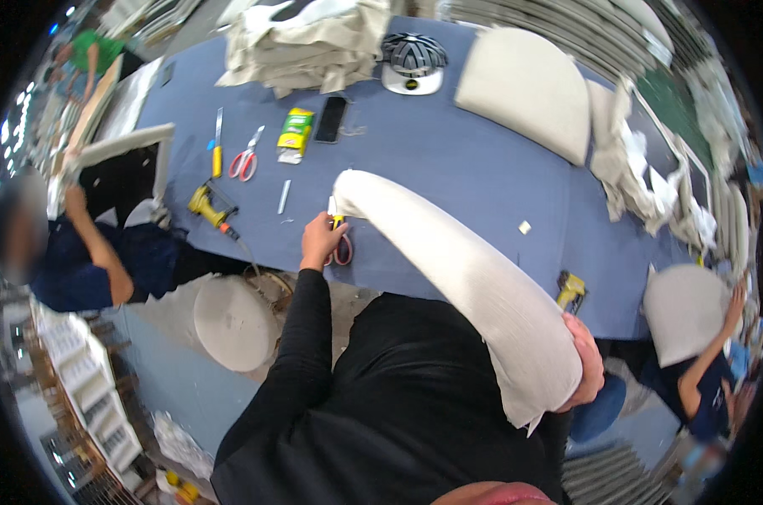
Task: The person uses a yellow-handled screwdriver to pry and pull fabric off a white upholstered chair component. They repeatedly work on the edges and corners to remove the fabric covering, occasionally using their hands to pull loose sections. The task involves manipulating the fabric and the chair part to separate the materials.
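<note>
A beige fabric-covered chair panel (457,261), long and curved as seen from its edge, slants over the table's near side toward me. My right hand (585,362) is wrapped round its lower right end, where loose cloth hangs down. My left hand (318,241) is closed at the panel's far left end, on a small tool with a yellow-and-black handle (338,222). A pale tip of that tool touches or nearly touches the cloth; its exact kind is unclear. Red-handled scissors (345,250) show right beside my left fingers, partly hidden.
On the blue table (449,160) lie a yellow staple gun (206,204), another staple gun (571,290), red scissors (245,162), a phone (331,119), a green-yellow packet (295,133), a cap (413,63), a cloth pile (306,42) and a padded panel (525,93). People work at both sides.
</note>
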Demonstrator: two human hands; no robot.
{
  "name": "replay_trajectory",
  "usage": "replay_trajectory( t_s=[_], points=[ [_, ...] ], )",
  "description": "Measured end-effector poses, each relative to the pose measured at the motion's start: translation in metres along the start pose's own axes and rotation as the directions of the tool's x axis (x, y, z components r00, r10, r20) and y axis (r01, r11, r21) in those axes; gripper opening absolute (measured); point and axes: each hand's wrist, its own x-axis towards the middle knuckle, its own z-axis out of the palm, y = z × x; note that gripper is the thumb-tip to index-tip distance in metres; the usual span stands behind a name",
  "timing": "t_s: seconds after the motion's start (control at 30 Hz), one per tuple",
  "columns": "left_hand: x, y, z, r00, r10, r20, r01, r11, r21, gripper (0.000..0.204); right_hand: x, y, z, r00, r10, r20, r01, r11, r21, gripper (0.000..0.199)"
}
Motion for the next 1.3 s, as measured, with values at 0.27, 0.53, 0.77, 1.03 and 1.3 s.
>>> replay_trajectory(
  t_s=[0.27, 0.53, 0.77, 1.03, 1.3],
  points=[
    [0.128, 0.034, -0.016, 0.98, 0.17, -0.104, -0.176, 0.983, -0.044, 0.055, -0.007, -0.017, 0.018, 0.991, -0.024, -0.128, 0.023, 1.0, -0.013, 0.048],
    [0.259, 0.047, -0.006, 0.898, 0.342, -0.276, -0.292, 0.933, 0.208, 0.085, 0.027, -0.042, 0.015, 0.994, 0.028, 0.102, -0.016, 0.993, -0.117, 0.044],
    [0.296, 0.061, -0.001, 0.945, 0.304, -0.117, -0.242, 0.895, 0.375, 0.103, 0.016, -0.048, 0.021, 0.991, 0.13, 0.036, -0.12, 0.971, -0.207, 0.033],
    [0.323, 0.056, -0.028, 0.976, -0.024, 0.218, 0.065, 0.981, -0.185, 0.082, 0.017, -0.026, 0.01, 0.988, 0.143, -0.053, -0.152, 0.961, -0.229, 0.028],
    [0.294, 0.055, -0.05, 0.958, 0.01, 0.287, 0.166, 0.797, -0.581, 0.064, 0.018, 0.008, 0.007, 0.991, 0.001, -0.131, -0.03, 0.975, -0.219, 0.029]
  ],
)
